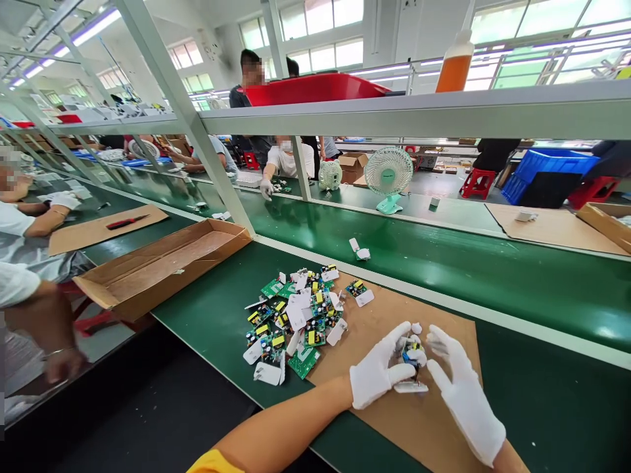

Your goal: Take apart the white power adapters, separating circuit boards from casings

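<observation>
My left hand [378,369], in a white glove, has its thumb and fingers closed around the side of a small circuit board [410,355] with white plastic pieces on it. A flat white piece [411,388] shows at the board's lower end. Just to the right, my right hand [461,387], also gloved in white, is open with fingers apart and curved toward the board. Left of my hands lies a heap of circuit boards [315,305] with yellow and blue parts and white plastic plates. One more board [355,288] lies apart on the cardboard sheet [389,420].
An open cardboard box [162,263] stands at the left, beside a co-worker's arm. Beyond a pale rail runs a green belt [493,263] carrying a small white piece [362,252]. A mint fan [388,174] stands behind it. Overhead, a shelf [419,117] holds a red bin [315,89] and an orange-filled bottle [454,66].
</observation>
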A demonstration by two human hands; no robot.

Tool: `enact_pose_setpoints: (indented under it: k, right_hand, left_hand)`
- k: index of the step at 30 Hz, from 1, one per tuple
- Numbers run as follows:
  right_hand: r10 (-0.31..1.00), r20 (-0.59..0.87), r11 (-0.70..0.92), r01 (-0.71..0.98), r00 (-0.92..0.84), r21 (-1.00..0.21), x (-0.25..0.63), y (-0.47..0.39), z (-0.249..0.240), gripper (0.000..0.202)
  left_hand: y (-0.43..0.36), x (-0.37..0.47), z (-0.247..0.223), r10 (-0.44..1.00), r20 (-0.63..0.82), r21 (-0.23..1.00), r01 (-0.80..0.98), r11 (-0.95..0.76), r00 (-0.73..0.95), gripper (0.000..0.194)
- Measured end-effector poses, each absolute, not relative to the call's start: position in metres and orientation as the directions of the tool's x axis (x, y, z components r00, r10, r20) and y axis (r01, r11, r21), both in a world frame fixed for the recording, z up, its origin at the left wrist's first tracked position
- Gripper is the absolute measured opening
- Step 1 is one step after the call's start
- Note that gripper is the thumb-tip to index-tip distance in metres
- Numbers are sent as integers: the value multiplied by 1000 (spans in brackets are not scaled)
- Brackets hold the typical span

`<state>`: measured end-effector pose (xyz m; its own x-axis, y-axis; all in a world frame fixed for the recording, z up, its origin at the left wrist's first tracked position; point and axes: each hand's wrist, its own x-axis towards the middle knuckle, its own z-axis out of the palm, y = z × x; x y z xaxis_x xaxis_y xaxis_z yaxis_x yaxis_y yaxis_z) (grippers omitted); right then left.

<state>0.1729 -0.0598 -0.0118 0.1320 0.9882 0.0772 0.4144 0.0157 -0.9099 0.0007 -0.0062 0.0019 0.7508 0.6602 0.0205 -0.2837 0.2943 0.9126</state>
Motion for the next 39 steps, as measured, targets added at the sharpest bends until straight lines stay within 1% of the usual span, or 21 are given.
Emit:
enact_pose_setpoints:
  k: [1,3,5,6,8,10,11,12,13,15,18,21,23,24,28,31,33,37,39]
  right_hand:
    - [991,14,-38,391,130,-920,171,-60,-10,48]
    - [990,-135,-143,325,48,-935,168,-59,-4,51]
    - [977,-215,-210,210,-1,-955,166,-59,-1,57]
    - [977,-214,-212,164,6,-963,165,-59,0,58]
    - [985,-161,-166,106,54,-980,166,-58,-2,56]
    - [990,-97,-107,91,102,-990,169,-57,-6,48]
    - [990,-74,-86,95,122,-992,171,-57,-8,42]
    - [989,-60,-73,94,139,-993,172,-57,-10,37]
    - [988,-54,-68,91,146,-994,173,-58,-12,32]
    - [988,-59,-72,85,144,-994,174,-59,-16,24]
    - [988,-66,-76,70,137,-995,170,-61,-20,26]
    - [989,-75,-84,63,129,-994,163,-65,-21,26]
    - [989,-78,-87,63,127,-994,160,-68,-20,24]
    - [989,-79,-87,63,128,-994,159,-69,-19,24]
    - [989,-74,-82,67,124,-994,155,-69,-15,27]
    - [990,-72,-81,68,122,-994,156,-67,-13,30]
    - [990,-75,-83,66,119,-994,158,-67,-11,28]
    - [990,-81,-87,47,119,-995,158,-70,-10,24]
    - [989,-85,-89,30,125,-996,155,-69,-11,30]
  left_hand:
    - [-7,1,2,650,24,902,-297,314,760,74]
    - [-10,2,-1,631,39,895,-308,323,775,82]
    - [-11,3,-7,607,35,899,-291,328,794,90]
    - [-11,4,-10,608,25,914,-264,308,794,91]
    - [-10,5,-13,658,20,970,-175,171,753,87]
    - [-8,4,-12,724,60,998,-58,-27,687,78]
    - [-6,2,-9,742,87,995,-26,-93,664,72]
    - [-5,1,-6,746,105,992,-21,-121,658,67]
    - [-4,0,-3,740,110,993,-42,-110,663,63]
    - [-3,0,2,722,86,993,-120,-3,687,58]
    - [-2,3,1,708,13,971,-178,160,706,64]
    - [-3,9,-6,705,-67,957,-155,246,706,74]
    - [-4,11,-10,702,-87,954,-143,263,706,72]
    - [-4,12,-10,703,-79,961,-134,242,706,68]
    - [-7,11,-6,740,-11,996,-58,67,673,53]
    - [-7,10,-2,764,-7,999,-25,30,645,52]
    - [-5,10,-1,731,-35,994,-51,95,682,53]
    - [1,10,-4,601,-64,939,-155,306,797,58]
    - [4,10,-6,600,-49,924,-191,331,798,56]
